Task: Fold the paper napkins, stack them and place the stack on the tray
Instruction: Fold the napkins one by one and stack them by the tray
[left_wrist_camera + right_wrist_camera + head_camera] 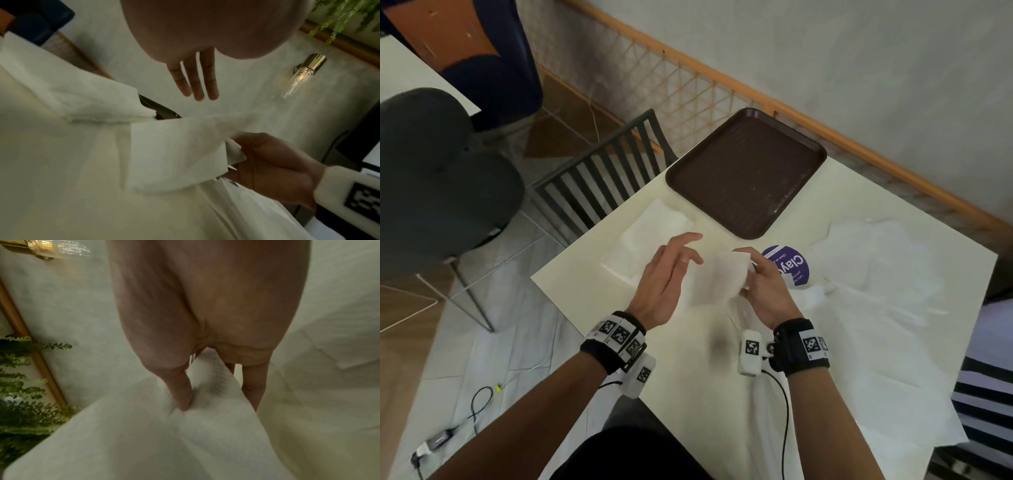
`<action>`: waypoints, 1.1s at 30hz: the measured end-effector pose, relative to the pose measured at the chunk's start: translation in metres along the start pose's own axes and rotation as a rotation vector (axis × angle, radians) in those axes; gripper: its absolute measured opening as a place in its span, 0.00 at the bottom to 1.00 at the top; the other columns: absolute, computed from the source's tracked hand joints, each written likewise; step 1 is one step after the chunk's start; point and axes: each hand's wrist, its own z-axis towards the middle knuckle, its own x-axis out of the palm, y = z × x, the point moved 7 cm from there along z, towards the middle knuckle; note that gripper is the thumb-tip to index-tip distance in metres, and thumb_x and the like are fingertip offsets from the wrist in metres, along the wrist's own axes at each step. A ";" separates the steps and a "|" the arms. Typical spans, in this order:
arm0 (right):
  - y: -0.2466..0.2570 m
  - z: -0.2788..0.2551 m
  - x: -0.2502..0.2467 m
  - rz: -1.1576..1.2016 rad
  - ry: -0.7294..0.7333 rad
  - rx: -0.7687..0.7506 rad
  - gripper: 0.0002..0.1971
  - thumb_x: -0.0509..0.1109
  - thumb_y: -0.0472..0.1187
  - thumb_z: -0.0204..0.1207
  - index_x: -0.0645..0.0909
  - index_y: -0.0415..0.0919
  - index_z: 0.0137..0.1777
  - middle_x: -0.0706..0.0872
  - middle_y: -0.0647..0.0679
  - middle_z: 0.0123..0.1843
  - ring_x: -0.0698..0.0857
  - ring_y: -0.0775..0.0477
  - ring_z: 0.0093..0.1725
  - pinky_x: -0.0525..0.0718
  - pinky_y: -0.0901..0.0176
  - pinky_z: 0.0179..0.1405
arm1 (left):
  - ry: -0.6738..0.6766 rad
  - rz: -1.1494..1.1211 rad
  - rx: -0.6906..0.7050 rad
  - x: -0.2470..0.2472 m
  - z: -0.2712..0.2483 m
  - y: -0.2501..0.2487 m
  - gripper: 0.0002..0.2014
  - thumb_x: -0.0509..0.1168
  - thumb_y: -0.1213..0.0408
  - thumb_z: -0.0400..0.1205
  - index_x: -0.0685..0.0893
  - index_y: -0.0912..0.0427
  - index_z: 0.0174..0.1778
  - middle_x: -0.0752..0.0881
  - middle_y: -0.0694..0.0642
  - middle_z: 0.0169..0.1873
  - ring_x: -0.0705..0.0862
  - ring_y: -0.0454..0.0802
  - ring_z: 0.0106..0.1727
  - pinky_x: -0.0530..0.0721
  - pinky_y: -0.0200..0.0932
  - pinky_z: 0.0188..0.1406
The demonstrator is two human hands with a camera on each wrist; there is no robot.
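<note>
One napkin hung above the table, right hand fingers pinching its edge; left hand spread, holding nothing; folded stack beside tray; risk: thin paper tearing or creasing crooked

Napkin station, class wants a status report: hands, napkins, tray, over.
Right hand pinching a paper napkin in mid-air; left hand open beside it. Folded napkin stack on table. Brown tray bare, nothing blocking.

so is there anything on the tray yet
No napkins on the tray: only small pale specks on its brown surface. The folded stack lies on the table beside it, and the right hand pinches another napkin.
</note>
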 end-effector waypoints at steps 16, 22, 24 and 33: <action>0.086 0.017 0.042 -0.092 0.301 -0.139 0.06 0.68 0.28 0.90 0.83 0.38 0.56 0.85 0.42 0.49 0.85 0.45 0.46 0.85 0.53 0.41 | 0.337 0.108 -0.017 -0.019 0.059 0.014 0.15 0.77 0.46 0.83 0.90 0.46 0.61 0.88 0.39 0.66 0.81 0.40 0.75 0.76 0.51 0.82; 0.076 0.053 0.058 0.194 0.012 0.204 0.28 0.58 0.67 0.92 0.84 0.51 0.77 0.94 0.42 0.67 0.92 0.39 0.67 0.91 0.38 0.63 | 0.225 -0.244 -0.253 -0.053 0.064 0.040 0.13 0.76 0.61 0.86 0.79 0.63 0.48 0.86 0.56 0.38 0.87 0.51 0.41 0.84 0.43 0.47; 0.073 0.064 0.073 0.093 0.018 0.187 0.26 0.64 0.70 0.88 0.80 0.59 0.79 0.91 0.44 0.72 0.90 0.38 0.71 0.92 0.35 0.63 | 0.184 -0.220 -0.326 -0.064 0.063 0.057 0.15 0.78 0.60 0.85 0.76 0.58 0.49 0.85 0.63 0.43 0.86 0.57 0.41 0.83 0.49 0.42; 0.037 0.118 0.131 -0.464 -0.266 -0.004 0.29 0.82 0.37 0.81 0.75 0.56 0.76 0.84 0.48 0.67 0.84 0.43 0.69 0.86 0.45 0.71 | 0.043 0.081 -0.513 -0.112 0.062 0.146 0.13 0.79 0.60 0.82 0.81 0.39 0.51 0.94 0.50 0.40 0.89 0.46 0.40 0.81 0.40 0.37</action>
